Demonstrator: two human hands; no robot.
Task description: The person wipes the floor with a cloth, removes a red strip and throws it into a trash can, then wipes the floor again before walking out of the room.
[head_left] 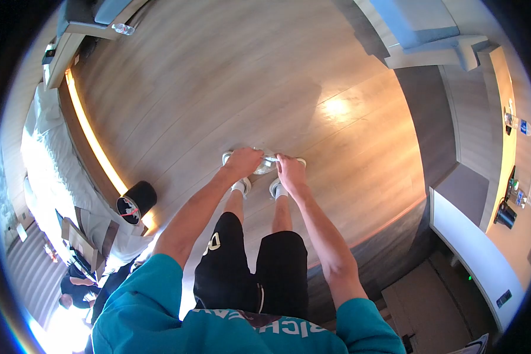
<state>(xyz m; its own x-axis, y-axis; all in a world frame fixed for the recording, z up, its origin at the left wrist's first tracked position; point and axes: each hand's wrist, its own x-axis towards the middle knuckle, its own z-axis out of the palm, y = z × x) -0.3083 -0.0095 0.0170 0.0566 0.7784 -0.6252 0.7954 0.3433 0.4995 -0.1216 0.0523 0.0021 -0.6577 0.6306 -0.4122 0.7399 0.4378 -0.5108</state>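
Observation:
Both my hands are stretched out in front of me, above my feet. Between them is a small, clear, shiny plastic item, too small to name surely. My left hand pinches its left side, with the fingers closed. On the other side, my right hand has its fingertips closed at the item's right edge. The two hands are a short gap apart. Parts of my light shoes show beneath and beside the hands.
A black bin with litter stands by the bed at left. A bottle lies upper left. Grey-blue seats are upper right. A counter at right holds bottles and a black cup. Another person is lower left.

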